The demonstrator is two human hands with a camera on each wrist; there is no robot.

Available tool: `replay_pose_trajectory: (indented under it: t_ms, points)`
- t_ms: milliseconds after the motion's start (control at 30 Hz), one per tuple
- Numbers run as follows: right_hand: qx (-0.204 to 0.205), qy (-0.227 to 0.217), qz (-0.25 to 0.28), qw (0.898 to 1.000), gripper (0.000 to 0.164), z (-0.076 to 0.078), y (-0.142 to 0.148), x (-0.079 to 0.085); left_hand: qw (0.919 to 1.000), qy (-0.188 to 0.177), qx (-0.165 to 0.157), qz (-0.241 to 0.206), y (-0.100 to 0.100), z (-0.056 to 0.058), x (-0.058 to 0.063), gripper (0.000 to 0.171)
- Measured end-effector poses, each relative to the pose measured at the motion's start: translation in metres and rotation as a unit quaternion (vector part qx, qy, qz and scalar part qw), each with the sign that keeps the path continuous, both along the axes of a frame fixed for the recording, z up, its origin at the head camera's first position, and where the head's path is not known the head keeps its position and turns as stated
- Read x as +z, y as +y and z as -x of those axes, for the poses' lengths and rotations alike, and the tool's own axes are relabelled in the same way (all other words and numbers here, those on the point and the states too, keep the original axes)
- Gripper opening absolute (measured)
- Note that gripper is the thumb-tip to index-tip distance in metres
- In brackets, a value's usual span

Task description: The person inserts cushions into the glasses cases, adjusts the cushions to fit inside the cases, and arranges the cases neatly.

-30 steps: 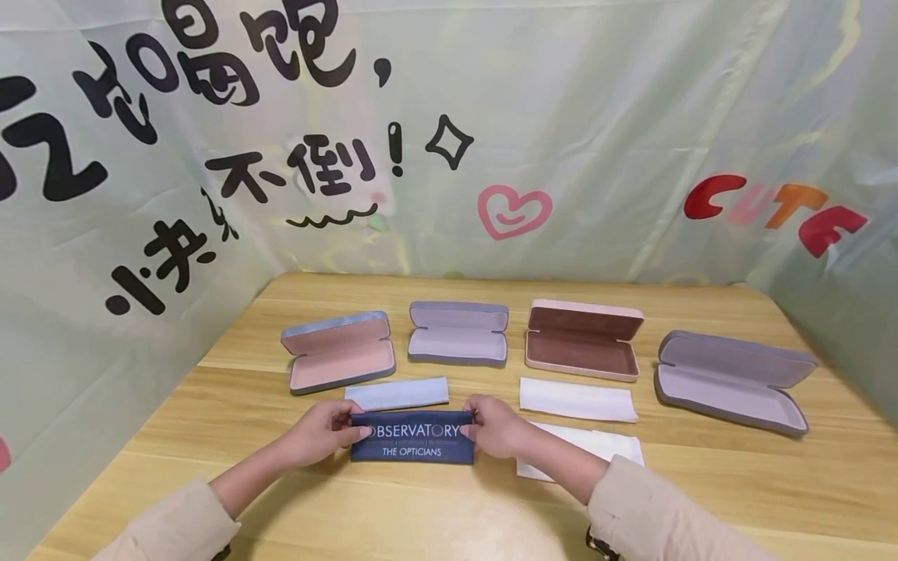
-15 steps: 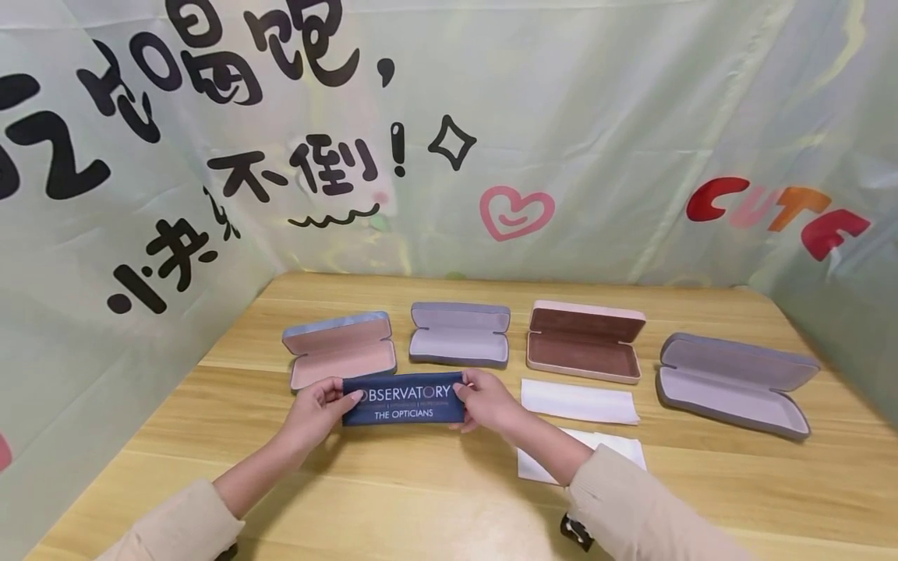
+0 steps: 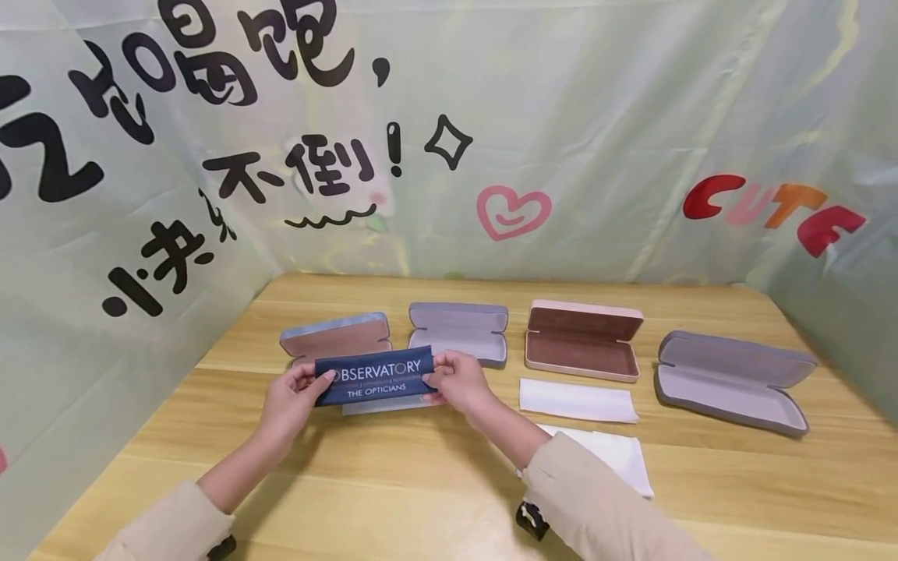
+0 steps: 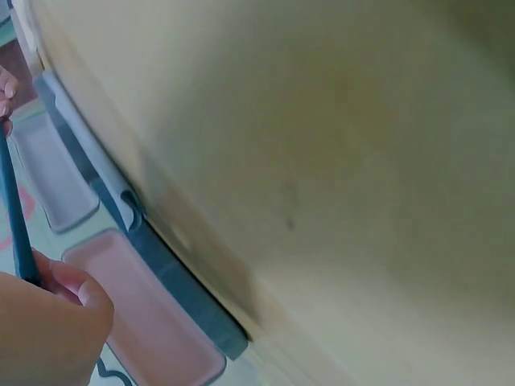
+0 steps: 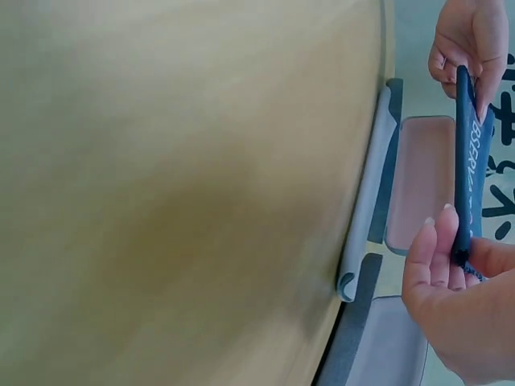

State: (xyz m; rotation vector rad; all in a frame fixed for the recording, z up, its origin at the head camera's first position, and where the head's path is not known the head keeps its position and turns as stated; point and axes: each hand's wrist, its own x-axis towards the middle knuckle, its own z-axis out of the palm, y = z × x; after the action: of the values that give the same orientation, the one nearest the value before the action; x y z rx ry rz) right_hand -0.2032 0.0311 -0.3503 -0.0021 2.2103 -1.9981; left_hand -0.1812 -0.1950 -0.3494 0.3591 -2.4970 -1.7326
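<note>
The cloth (image 3: 379, 380) is dark navy, a long narrow rectangle with white lettering, "OBSERVATORY" above "THE OPTICIANS"; a smaller line between is too faint to read; it looks folded in layers, though the blurred wrist views leave that uncertain; it is held up off the counter (image 3: 393, 491), nearly flat, its print upright towards the person, one end in the left hand (image 3: 289, 393), the slightly higher end in the right hand (image 3: 459, 380).

- left hand (image 4: 52, 330) pinching dark cloth (image 4: 14, 209), seen edge-on
- right hand (image 4: 6, 88) at its far end, cut off
- pink-lined case (image 4: 145, 310), grey-lined case (image 4: 56, 173), pale cloth (image 4: 95, 153) beside both
- blurry desk (image 4: 338, 177)
</note>
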Motion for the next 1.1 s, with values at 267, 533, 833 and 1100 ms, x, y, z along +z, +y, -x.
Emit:
replay_pose_trajectory:
  t_ms: [267, 533, 833, 1100]
  points:
    - [-0.035, 0.008, -0.009, 0.999, 0.011, 0.019, -0.017, 0.005, 0.9994, 0.005, 0.031, 0.011, -0.01, 0.007, 0.005, 0.035]
    - [-0.065, -0.006, -0.007, 0.998, 0.009, 0.03, -0.036, 0.006, 0.9989, -0.003, 0.045, 0.015, -0.021, 0.013, 0.005, 0.036]
    - [-0.077, 0.007, -0.039, 0.996, 0.004, 0.038, -0.053, 0.002, 0.9976, 0.002, 0.056, 0.042, -0.038, 0.023, 0.0, 0.036]
    - [-0.087, 0.029, -0.085, 0.992, 0.005, 0.042, -0.06, 0.001, 0.9944, 0.013, 0.078, 0.07, -0.047, 0.032, -0.005, 0.032]
